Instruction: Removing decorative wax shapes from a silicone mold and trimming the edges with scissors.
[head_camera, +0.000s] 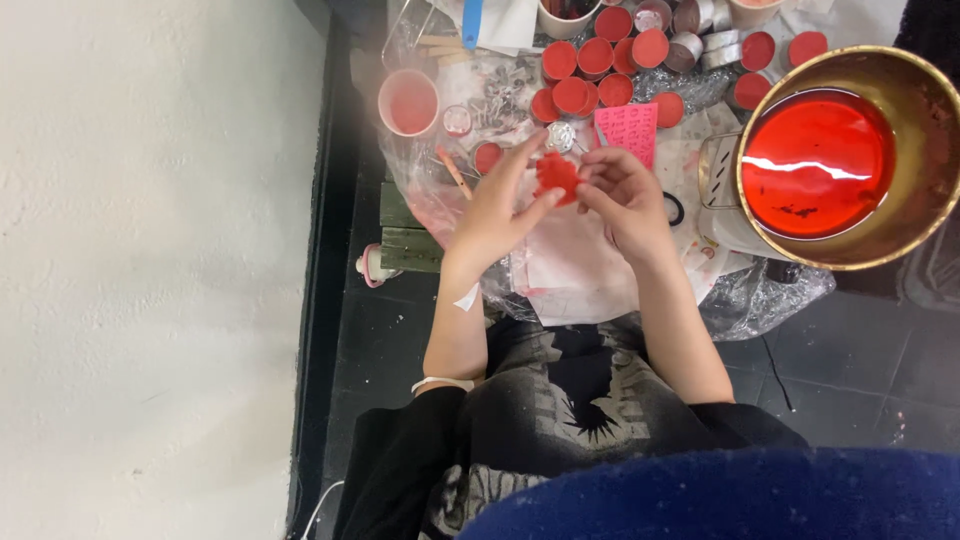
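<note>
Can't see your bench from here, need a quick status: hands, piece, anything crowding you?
Left hand and right hand both pinching the red wax flower. Flower held above the plastic sheet. Pink mould just behind, metal bowl of red wax off right.

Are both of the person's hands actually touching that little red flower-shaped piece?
Touching. The head view shows the red flower-shaped piece pinched between the left hand and the right hand, with fingertips of both overlapping its edges and no gap visible.
</note>
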